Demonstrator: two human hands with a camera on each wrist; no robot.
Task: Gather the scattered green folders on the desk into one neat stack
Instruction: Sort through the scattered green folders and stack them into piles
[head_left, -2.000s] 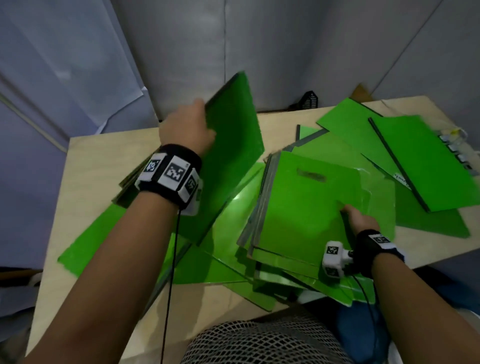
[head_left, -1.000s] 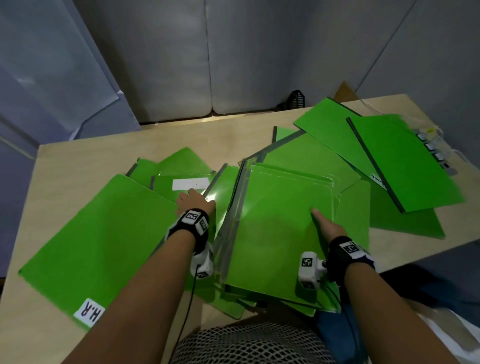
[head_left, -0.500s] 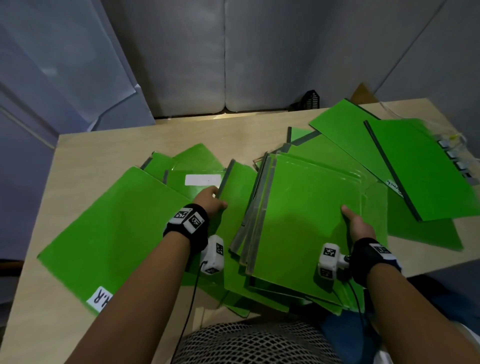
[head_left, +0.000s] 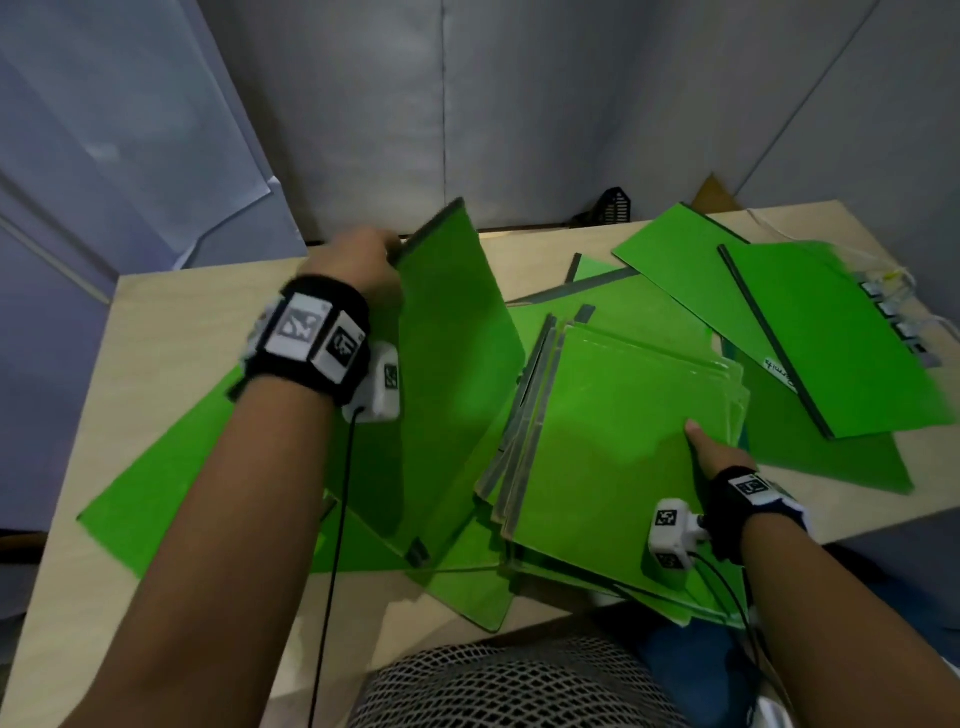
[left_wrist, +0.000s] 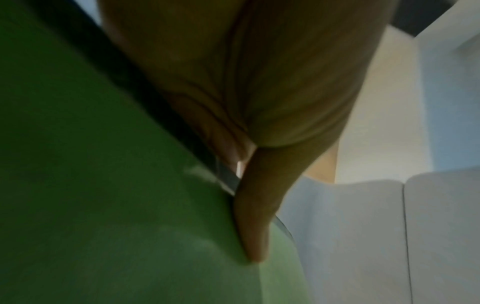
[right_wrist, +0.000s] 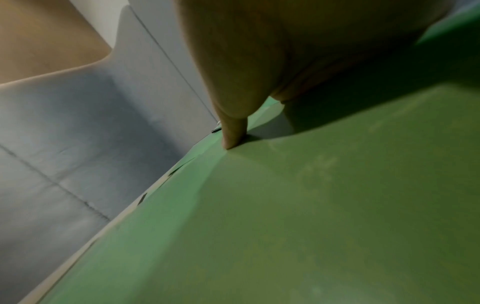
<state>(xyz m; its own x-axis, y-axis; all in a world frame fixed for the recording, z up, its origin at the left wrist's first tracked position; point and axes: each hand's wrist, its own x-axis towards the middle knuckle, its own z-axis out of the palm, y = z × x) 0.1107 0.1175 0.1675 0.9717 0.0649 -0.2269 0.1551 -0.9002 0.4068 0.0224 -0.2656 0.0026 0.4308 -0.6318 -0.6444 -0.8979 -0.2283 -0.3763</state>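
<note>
Since half a second ago the left hand (head_left: 363, 262) has lifted one folder (head_left: 452, 374) upright, gripping its top edge. The right hand (head_left: 714, 452) grips the stack (head_left: 613, 441), thumb on top.

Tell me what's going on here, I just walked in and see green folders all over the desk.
A person is gathering them into one pile. Their left hand grips a lifted folder by its dark spine, tilted up off the desk. Their right hand rests on the stack in front of them, thumb on top. Several loose folders lie at the right, and more at the left, not yet collected.
</note>
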